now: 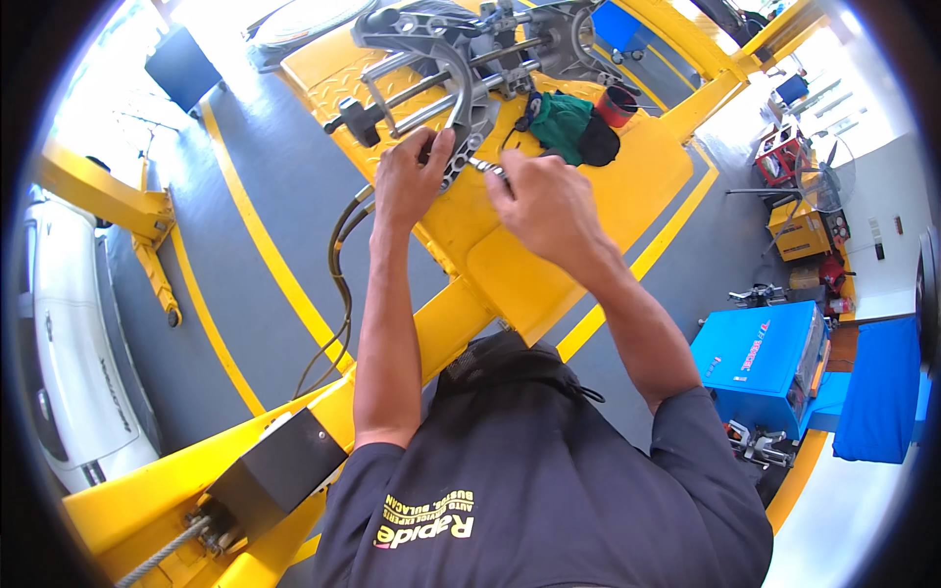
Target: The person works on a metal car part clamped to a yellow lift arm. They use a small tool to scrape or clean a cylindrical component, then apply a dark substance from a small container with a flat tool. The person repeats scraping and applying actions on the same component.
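Observation:
A grey metal clamp with long rods and a curved arm lies on the yellow platform. My left hand is at the near end of that arm, fingers curled and pressed against a plate with round holes. Just right of it, my right hand is closed around a small hand tool with a shiny shank, pointing toward the plate. The fingers cover most of the tool, so its exact kind is hidden. A green and black glove or cloth rests beyond my right hand.
Beside the green cloth stands a red cup-like container. Dark hoses hang off the platform's left edge. A yellow beam carries a black box. A white car is at left; a blue cabinet and fan are at right.

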Motion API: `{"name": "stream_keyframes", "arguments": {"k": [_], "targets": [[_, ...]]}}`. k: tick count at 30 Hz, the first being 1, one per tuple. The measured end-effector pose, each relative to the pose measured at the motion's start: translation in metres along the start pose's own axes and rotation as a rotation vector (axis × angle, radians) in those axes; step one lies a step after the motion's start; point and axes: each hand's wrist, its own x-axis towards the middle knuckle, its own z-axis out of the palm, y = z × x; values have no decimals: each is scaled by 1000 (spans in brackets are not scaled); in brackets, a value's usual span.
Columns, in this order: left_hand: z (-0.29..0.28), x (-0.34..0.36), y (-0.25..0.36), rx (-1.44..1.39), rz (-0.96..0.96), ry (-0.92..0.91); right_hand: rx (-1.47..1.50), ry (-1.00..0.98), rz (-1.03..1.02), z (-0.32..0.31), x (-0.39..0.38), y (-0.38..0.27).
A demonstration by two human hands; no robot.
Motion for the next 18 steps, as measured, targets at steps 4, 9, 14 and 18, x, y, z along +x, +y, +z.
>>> {"name": "stream_keyframes", "arguments": {"k": [4, 9, 14, 18], "targets": [[-2, 1, 3, -4, 15, -17, 320, -14, 126, 1, -7, 16], [3, -4, 2, -132, 175, 245, 829, -78, 273, 18, -14, 25], [-3, -12, 22, -192, 322, 256, 1148, -84, 210, 28, -15, 36], [-11, -12, 17, -422, 227, 6, 1196, -116, 175, 30, -17, 40]]}}
